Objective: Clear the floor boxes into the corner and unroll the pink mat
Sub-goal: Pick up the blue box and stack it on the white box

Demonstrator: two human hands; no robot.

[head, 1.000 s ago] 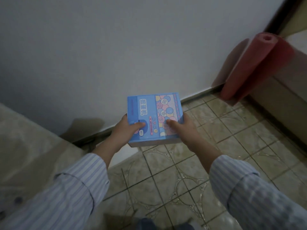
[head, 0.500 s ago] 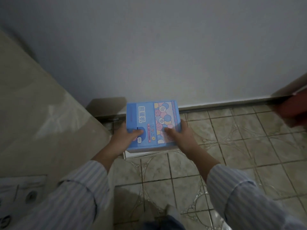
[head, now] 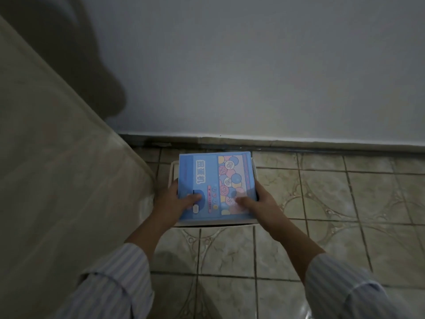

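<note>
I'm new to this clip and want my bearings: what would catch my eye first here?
First the bright blue box with coloured number bubbles, low in the corner by the wall's base, above a white box whose edges show around it. The left hand and right hand grip its near corners, thumbs on top. A big beige mattress-like block fills the left side, beside the patterned floor tiles.
</note>
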